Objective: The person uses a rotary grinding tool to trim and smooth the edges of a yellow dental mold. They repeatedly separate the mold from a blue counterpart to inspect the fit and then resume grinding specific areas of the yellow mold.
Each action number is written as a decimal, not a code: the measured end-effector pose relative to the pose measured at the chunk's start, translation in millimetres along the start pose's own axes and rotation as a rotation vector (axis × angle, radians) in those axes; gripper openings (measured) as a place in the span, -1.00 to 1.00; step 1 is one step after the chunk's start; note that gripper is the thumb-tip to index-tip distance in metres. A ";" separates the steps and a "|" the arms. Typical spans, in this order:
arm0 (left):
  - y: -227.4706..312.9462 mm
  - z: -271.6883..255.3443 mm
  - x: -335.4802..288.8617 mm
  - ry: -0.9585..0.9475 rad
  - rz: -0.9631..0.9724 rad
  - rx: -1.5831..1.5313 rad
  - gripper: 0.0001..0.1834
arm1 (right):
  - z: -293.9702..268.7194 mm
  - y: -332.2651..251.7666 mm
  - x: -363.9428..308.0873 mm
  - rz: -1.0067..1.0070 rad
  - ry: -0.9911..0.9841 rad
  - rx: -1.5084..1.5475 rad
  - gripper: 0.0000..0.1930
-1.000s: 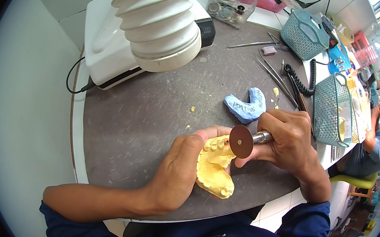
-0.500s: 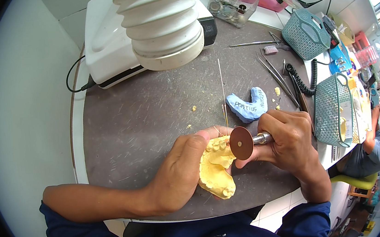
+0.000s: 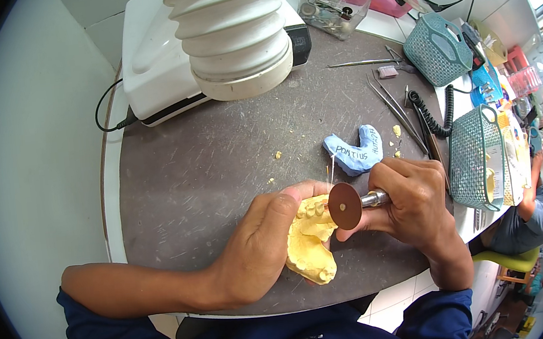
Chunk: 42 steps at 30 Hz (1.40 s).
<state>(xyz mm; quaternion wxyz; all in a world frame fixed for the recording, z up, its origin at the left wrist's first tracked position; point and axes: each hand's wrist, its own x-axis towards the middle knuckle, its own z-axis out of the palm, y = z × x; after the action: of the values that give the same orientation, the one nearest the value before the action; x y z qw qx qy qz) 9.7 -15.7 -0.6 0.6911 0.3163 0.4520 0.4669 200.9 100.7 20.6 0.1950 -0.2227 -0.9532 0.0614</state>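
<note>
In my left hand [image 3: 260, 247] is a yellow dental cast [image 3: 310, 251], an arch with molded teeth along it, gripped at its left and far side. My right hand [image 3: 410, 201] is wrapped round the metal handpiece [image 3: 374, 198] of a rotary tool. A reddish-brown cutting disc [image 3: 345, 206] is fixed to its tip and meets the cast's right end, hiding the exact contact. Thin bright streaks rise from beside the disc. Beyond my right hand lies a blue arch-shaped piece [image 3: 354, 152] with handwriting on it.
A white ribbed suction hose [image 3: 238, 40] hangs over a white machine [image 3: 157, 56] at the back left. Two teal baskets [image 3: 475, 158] line the right side, near a coiled black cord [image 3: 441, 115] and long metal tools [image 3: 396, 113]. Yellow crumbs dot the grey bench [image 3: 186, 178]. A person sits far right.
The long streak rising away from the disc has shrunk to a few short ones near it. Both hands, the dental cast and the handpiece stay almost in place.
</note>
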 end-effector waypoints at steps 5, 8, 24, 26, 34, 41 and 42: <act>0.1 0.7 -0.2 0.005 -0.016 -0.002 -0.19 | -3.3 -0.4 1.0 -0.011 -0.031 -0.030 -0.31; -0.7 -0.7 0.4 0.006 0.009 0.031 -0.20 | -0.4 -0.2 0.5 -0.005 0.002 -0.005 -0.28; 6.5 0.2 0.0 -0.036 0.023 0.016 -0.20 | -1.7 -0.3 0.4 -0.004 -0.020 -0.010 -0.30; 6.2 0.9 2.0 -0.035 0.010 0.012 -0.20 | 0.8 1.6 -1.1 -0.002 0.002 -0.007 -0.29; 1.0 -0.6 0.9 -0.010 0.027 0.025 -0.25 | -4.3 0.4 0.9 -0.019 -0.051 -0.032 -0.32; 1.0 0.5 0.5 0.005 0.038 0.033 -0.27 | -3.5 0.6 0.6 -0.014 -0.058 -0.018 -0.32; 0.8 2.1 1.6 0.019 0.059 0.044 -0.27 | -3.5 -0.3 1.0 -0.009 -0.053 -0.022 -0.32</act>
<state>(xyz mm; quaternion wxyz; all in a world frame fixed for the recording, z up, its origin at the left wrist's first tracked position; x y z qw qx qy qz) 11.7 -14.0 0.4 0.6655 0.3402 0.4594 0.4799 201.4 101.0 24.1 0.1676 -0.2188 -0.9596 0.0558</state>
